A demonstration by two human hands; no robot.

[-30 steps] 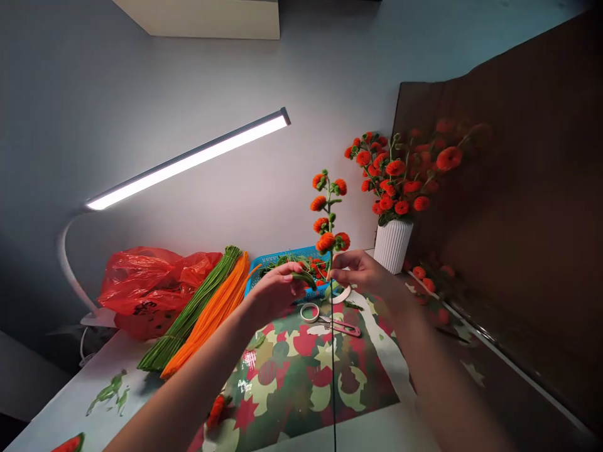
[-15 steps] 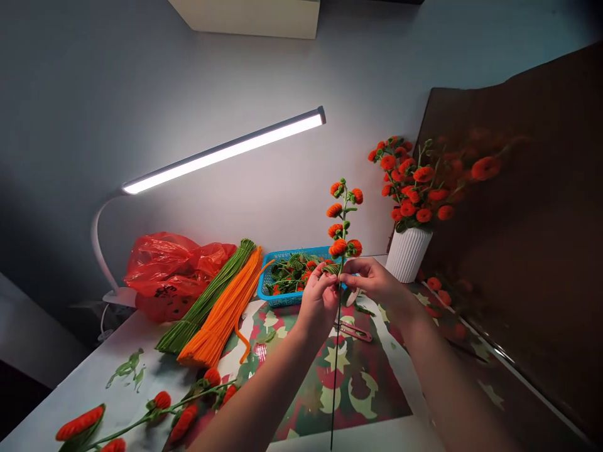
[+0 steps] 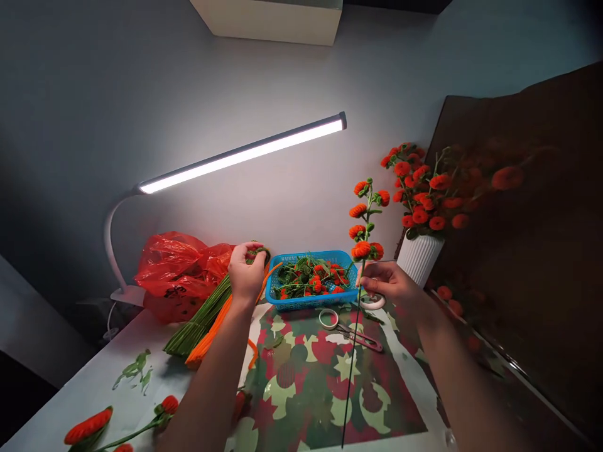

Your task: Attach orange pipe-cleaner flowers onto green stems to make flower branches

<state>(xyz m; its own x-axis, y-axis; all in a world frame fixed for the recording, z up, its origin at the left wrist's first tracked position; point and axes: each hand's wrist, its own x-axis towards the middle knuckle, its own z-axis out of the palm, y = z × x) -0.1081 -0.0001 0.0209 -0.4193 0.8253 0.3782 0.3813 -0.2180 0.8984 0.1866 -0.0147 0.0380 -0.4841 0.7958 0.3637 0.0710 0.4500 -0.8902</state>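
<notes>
My right hand (image 3: 387, 279) pinches the thin dark stem of a handmade flower spray (image 3: 362, 250), just below its blooms. The spray stands nearly upright, with fuzzy orange blooms and small green buds above and a long bare stem hanging below. At the far left, my left hand (image 3: 247, 274) is closed at the upper ends of a bundle of green pipe cleaners (image 3: 200, 317); its fingertips are partly hidden. Beside that bundle lies a bundle of orange pipe cleaners (image 3: 211, 339), partly covered by my left forearm.
A blue basket (image 3: 301, 304) holds flower pieces. Pink-handled snips (image 3: 367, 341) and a white ring (image 3: 328, 319) lie on the patterned mat (image 3: 301, 389). A white vase (image 3: 419, 257) of orange flowers, a red plastic bag (image 3: 174, 270) and a lit lamp (image 3: 245, 154) stand behind.
My left hand has left the stem and moved left to the green pipe cleaners. My right hand still holds the spray. The view has shifted slightly left.
</notes>
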